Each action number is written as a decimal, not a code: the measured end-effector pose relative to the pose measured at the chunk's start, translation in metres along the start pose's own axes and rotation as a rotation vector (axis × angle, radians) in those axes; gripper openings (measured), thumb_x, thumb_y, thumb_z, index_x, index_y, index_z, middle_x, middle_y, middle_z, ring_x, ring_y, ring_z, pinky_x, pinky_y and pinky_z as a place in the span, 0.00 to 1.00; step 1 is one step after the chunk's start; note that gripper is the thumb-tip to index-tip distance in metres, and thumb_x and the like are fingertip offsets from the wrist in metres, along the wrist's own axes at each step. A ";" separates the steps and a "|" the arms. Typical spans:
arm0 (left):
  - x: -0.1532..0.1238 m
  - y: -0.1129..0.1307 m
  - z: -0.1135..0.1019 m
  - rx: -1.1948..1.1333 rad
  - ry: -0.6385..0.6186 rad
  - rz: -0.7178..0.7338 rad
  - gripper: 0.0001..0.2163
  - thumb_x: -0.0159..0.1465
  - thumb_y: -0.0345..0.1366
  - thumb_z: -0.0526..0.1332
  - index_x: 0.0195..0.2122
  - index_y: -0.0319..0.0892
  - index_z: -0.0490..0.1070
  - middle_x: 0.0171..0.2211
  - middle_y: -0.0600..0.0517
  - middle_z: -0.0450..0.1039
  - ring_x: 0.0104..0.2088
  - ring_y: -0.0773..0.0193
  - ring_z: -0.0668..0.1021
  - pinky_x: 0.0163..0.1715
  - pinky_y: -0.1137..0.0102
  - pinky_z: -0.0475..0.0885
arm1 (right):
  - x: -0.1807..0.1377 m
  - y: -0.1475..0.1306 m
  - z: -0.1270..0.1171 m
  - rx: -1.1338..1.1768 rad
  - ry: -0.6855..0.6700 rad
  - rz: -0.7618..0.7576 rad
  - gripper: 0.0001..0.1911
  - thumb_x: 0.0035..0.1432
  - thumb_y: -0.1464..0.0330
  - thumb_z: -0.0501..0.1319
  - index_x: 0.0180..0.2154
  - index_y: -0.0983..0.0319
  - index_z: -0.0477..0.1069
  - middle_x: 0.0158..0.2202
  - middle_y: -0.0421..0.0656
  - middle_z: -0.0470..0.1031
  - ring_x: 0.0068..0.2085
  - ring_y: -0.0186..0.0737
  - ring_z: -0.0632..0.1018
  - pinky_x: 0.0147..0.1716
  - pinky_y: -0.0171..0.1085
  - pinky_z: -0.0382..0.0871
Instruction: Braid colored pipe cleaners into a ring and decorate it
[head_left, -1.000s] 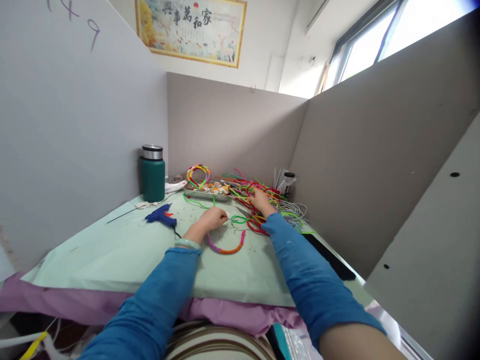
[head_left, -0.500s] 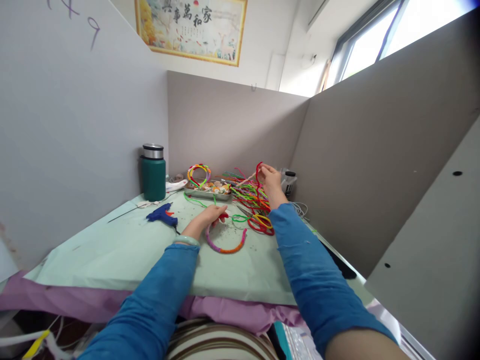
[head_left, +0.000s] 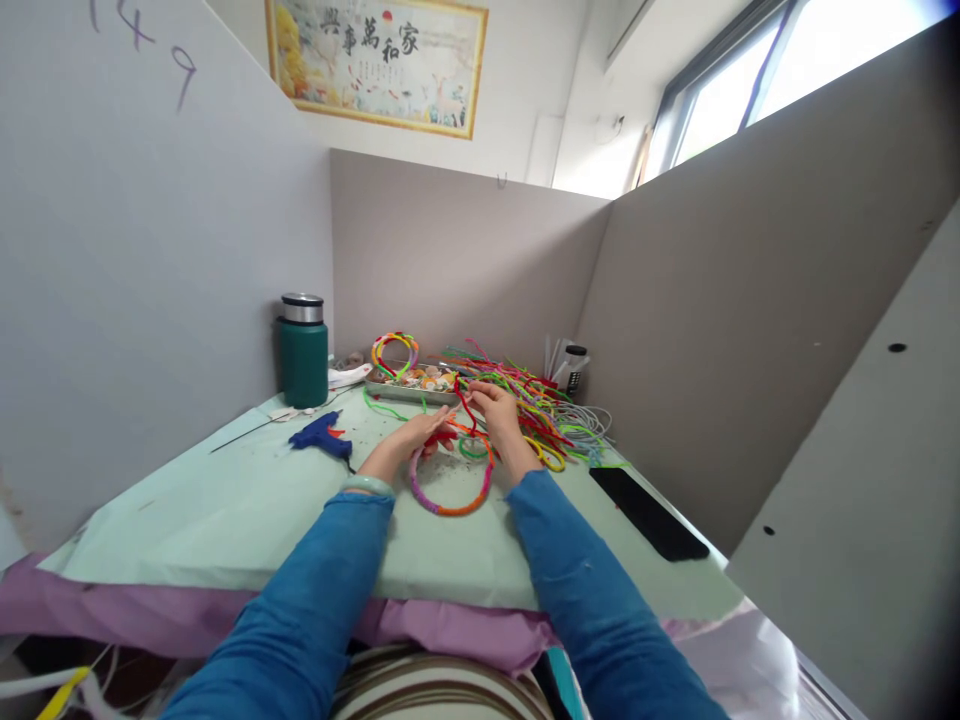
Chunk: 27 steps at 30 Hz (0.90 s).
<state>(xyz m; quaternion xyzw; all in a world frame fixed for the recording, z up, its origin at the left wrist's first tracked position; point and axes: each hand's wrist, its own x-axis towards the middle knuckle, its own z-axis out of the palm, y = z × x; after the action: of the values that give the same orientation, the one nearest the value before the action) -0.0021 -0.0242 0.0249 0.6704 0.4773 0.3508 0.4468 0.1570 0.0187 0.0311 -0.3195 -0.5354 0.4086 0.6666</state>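
A hoop wrapped in purple, orange and pink fuzzy pipe cleaner [head_left: 451, 511] hangs or rests low at the table's middle. My left hand [head_left: 420, 435] is closed on its upper left part, where red wrapping shows at the fingers. Just right of it, my right hand [head_left: 496, 410] pinches a red pipe cleaner [head_left: 466, 408] that curves down toward the hoop's top. The fingertips of both hands are close together and partly cover the hoop there. Beyond them, inside the hoop's outline, a green pipe cleaner loop [head_left: 472, 448] shows.
Behind lie a metal tray [head_left: 405, 392] of small pieces, a finished-looking multicoloured hoop [head_left: 395, 354] and a heap of pipe cleaners [head_left: 525, 390]. A blue glue gun [head_left: 321, 435] and green bottle [head_left: 304, 355] stand left; a black phone-like slab [head_left: 649, 512] lies right. Partitions surround the table.
My right hand has come down and left from its raised position, bringing the red pipe cleaner to the hoop beside my left hand. The left hand has barely moved.
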 end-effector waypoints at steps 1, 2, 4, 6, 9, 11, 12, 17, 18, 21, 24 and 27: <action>0.000 0.000 0.000 -0.022 -0.025 -0.020 0.32 0.61 0.60 0.44 0.35 0.33 0.74 0.21 0.48 0.71 0.15 0.72 0.59 0.16 0.71 0.57 | -0.001 0.006 -0.003 -0.022 0.001 0.000 0.10 0.43 0.69 0.61 0.32 0.64 0.73 0.32 0.43 0.76 0.32 0.36 0.76 0.40 0.39 0.72; 0.001 0.000 0.000 -0.046 -0.049 -0.044 0.31 0.61 0.59 0.45 0.34 0.33 0.73 0.19 0.49 0.69 0.14 0.72 0.58 0.16 0.71 0.56 | -0.002 0.010 -0.006 -0.043 -0.006 -0.005 0.11 0.43 0.69 0.61 0.32 0.64 0.73 0.32 0.43 0.76 0.32 0.36 0.76 0.40 0.39 0.71; 0.003 -0.002 -0.001 -0.061 -0.077 -0.063 0.27 0.62 0.56 0.48 0.29 0.35 0.72 0.15 0.51 0.65 0.14 0.72 0.58 0.15 0.71 0.55 | -0.002 0.016 -0.011 -0.087 -0.027 -0.009 0.11 0.42 0.69 0.60 0.32 0.64 0.73 0.31 0.42 0.76 0.31 0.35 0.76 0.39 0.38 0.71; 0.005 -0.005 -0.001 -0.055 -0.096 -0.033 0.20 0.60 0.51 0.54 0.24 0.37 0.69 0.14 0.53 0.62 0.13 0.72 0.58 0.14 0.71 0.53 | -0.001 0.020 -0.015 -0.138 -0.035 -0.005 0.12 0.43 0.69 0.59 0.33 0.64 0.73 0.31 0.42 0.76 0.31 0.35 0.75 0.38 0.37 0.71; 0.008 -0.010 -0.002 -0.027 -0.128 0.045 0.16 0.55 0.46 0.61 0.20 0.38 0.64 0.15 0.55 0.61 0.14 0.74 0.58 0.14 0.73 0.52 | -0.001 0.021 -0.016 -0.231 -0.050 0.006 0.13 0.45 0.68 0.58 0.36 0.64 0.72 0.34 0.43 0.75 0.31 0.34 0.75 0.36 0.36 0.71; 0.009 -0.012 -0.003 -0.006 -0.132 0.065 0.16 0.52 0.45 0.63 0.19 0.39 0.62 0.15 0.56 0.60 0.14 0.75 0.58 0.14 0.73 0.52 | -0.002 0.017 -0.019 -0.327 -0.045 0.004 0.15 0.47 0.67 0.57 0.40 0.63 0.71 0.38 0.44 0.75 0.32 0.34 0.75 0.33 0.34 0.71; 0.009 -0.012 -0.003 0.003 -0.127 0.064 0.16 0.52 0.45 0.63 0.18 0.39 0.62 0.15 0.56 0.60 0.14 0.75 0.58 0.14 0.73 0.52 | -0.002 0.014 -0.022 -0.398 -0.035 0.004 0.16 0.49 0.67 0.57 0.41 0.63 0.70 0.38 0.44 0.75 0.32 0.34 0.75 0.32 0.33 0.70; 0.007 -0.010 -0.004 0.047 -0.093 0.052 0.15 0.52 0.45 0.63 0.19 0.38 0.63 0.14 0.57 0.59 0.13 0.74 0.59 0.14 0.73 0.53 | -0.011 -0.011 -0.041 -0.691 -0.311 0.113 0.17 0.55 0.58 0.56 0.35 0.65 0.73 0.31 0.43 0.75 0.25 0.32 0.71 0.25 0.31 0.65; 0.007 -0.010 -0.004 0.052 -0.088 0.053 0.16 0.52 0.45 0.63 0.19 0.39 0.64 0.13 0.57 0.58 0.13 0.74 0.59 0.14 0.73 0.53 | -0.014 -0.014 -0.043 -0.671 -0.442 0.161 0.18 0.54 0.57 0.58 0.38 0.65 0.73 0.30 0.42 0.75 0.24 0.31 0.70 0.24 0.31 0.64; 0.007 -0.009 -0.004 0.043 -0.079 0.049 0.17 0.51 0.48 0.64 0.21 0.39 0.64 0.14 0.57 0.59 0.14 0.74 0.59 0.15 0.73 0.53 | -0.021 -0.018 -0.041 -0.580 -0.748 0.246 0.21 0.48 0.59 0.65 0.42 0.62 0.74 0.28 0.40 0.75 0.25 0.32 0.72 0.25 0.30 0.65; 0.008 -0.008 -0.004 0.035 -0.090 0.023 0.19 0.50 0.51 0.64 0.22 0.38 0.64 0.15 0.58 0.60 0.14 0.75 0.58 0.15 0.74 0.51 | -0.023 -0.011 -0.038 -0.551 -0.761 0.311 0.14 0.47 0.60 0.66 0.32 0.64 0.75 0.26 0.41 0.75 0.25 0.33 0.72 0.24 0.30 0.65; 0.007 -0.006 -0.005 0.040 -0.078 0.013 0.18 0.51 0.51 0.63 0.23 0.39 0.65 0.16 0.59 0.59 0.14 0.76 0.57 0.14 0.73 0.49 | -0.015 -0.004 -0.044 -0.491 -0.489 0.314 0.14 0.51 0.60 0.63 0.24 0.64 0.70 0.20 0.41 0.70 0.20 0.31 0.69 0.20 0.30 0.63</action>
<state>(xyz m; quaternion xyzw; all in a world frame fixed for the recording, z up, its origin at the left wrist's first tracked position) -0.0070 -0.0149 0.0211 0.6956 0.4618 0.3176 0.4495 0.1994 0.0042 0.0181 -0.4407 -0.7053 0.4295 0.3520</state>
